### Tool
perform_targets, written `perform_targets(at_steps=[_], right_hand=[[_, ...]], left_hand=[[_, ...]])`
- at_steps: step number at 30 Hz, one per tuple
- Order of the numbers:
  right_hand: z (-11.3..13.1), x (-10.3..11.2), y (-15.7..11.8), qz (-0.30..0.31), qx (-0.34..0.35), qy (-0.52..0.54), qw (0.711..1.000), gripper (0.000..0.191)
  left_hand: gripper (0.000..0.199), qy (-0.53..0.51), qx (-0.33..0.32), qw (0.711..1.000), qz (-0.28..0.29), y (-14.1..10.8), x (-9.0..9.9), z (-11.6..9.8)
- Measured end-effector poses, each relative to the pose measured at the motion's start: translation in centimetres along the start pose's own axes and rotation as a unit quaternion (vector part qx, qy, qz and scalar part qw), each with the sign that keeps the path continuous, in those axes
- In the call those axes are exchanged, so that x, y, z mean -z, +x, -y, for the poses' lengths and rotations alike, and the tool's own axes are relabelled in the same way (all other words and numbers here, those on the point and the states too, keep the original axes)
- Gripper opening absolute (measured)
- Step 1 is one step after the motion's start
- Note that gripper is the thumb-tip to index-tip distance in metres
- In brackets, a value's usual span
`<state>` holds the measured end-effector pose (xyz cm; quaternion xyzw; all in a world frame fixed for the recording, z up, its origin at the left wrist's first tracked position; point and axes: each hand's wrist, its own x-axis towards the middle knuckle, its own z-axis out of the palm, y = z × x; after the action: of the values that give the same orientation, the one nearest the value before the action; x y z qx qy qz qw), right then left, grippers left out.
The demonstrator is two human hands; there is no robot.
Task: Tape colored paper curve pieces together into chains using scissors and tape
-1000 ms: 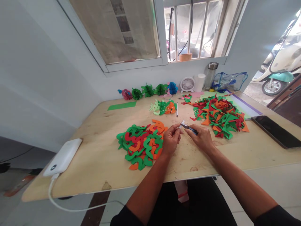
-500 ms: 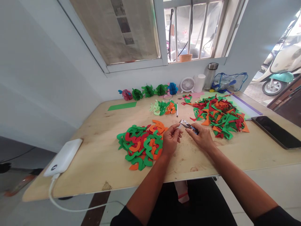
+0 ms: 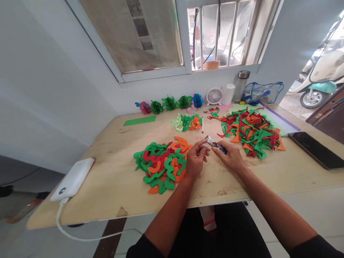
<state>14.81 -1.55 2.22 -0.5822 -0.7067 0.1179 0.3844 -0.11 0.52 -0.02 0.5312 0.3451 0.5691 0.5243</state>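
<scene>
Above the middle of the wooden table [image 3: 113, 172] my two hands are close together. My right hand [image 3: 231, 154] is wrapped round a plier-like hand tool [image 3: 214, 143] with dark blue handles and a silver head, which points left. My left hand [image 3: 197, 157] pinches a small pale piece [image 3: 206, 144] at the tool's head; its kind is too small to make out. Just left of that hand lies a pile of green, red and orange curved cutouts [image 3: 161, 165]. Beyond my right hand is a heap of red, green and orange scraps [image 3: 252, 132].
Decorated paper shapes [image 3: 185, 123] and a pen [image 3: 202, 125] lie ahead. Honeycomb paper figures [image 3: 170, 104], a small white fan [image 3: 214, 96] and a glass bottle [image 3: 240, 87] line the wall. A phone [image 3: 317, 150] is at right, a white power bank [image 3: 72, 179] with a cable at left.
The tool's silver head has shifted and turned slightly at my left fingertips. Both hands have stayed almost in the same place, and the piles look the same.
</scene>
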Motion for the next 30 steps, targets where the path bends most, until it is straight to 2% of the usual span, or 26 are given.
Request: perform_targets(at_steps=[8, 16, 30], right_hand=[[0.3, 0.15, -0.08, 0.014, 0.005, 0.013, 1.0, 0.036], [0.06, 0.05, -0.03, 0.003, 0.014, 0.009, 1.0, 0.036], [0.03, -0.12, -0.09, 0.036, 0.01, -0.018, 0.999, 0.038]], left_hand=[[0.025, -0.026, -0.001, 1.0, -0.016, 0.13, 0.03, -0.11], [0.027, -0.039, 0.014, 0.999, -0.032, 0.12, -0.06, -0.58], [0.027, -0.054, 0.031, 0.998, -0.026, 0.3, -0.18, -0.71]])
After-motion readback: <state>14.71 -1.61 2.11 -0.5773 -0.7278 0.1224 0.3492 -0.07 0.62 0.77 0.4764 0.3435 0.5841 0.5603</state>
